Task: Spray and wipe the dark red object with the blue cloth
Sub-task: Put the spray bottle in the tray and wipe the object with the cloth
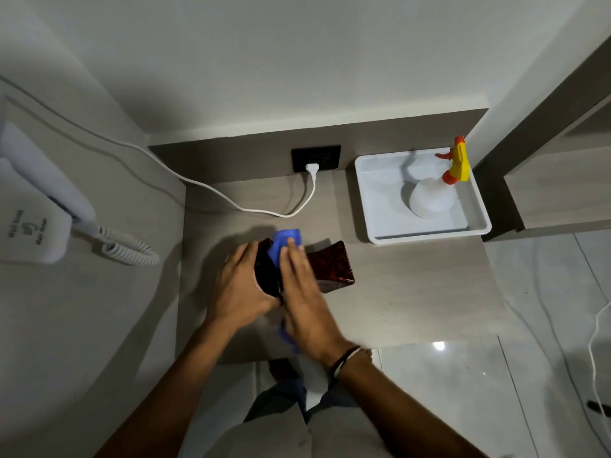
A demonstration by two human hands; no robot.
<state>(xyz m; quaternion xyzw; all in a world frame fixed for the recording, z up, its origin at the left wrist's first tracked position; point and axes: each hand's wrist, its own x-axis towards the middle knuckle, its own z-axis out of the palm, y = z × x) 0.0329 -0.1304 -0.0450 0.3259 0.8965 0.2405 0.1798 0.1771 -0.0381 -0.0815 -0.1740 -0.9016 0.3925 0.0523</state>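
On the grey counter, near its middle, the dark red object is laid on its side and steadied at its left end by the left hand, whose fingers are curled around that end. The blue cloth is pressed onto the object's top by the flattened right hand; a tail of cloth hangs out below the palm. Well apart, at the back right, a white tray holds a spray bottle with a yellow and orange head. A white cable is plugged into a black socket. A wall-mounted hair dryer is cut off at the left edge. Much of the object is hidden by both hands.
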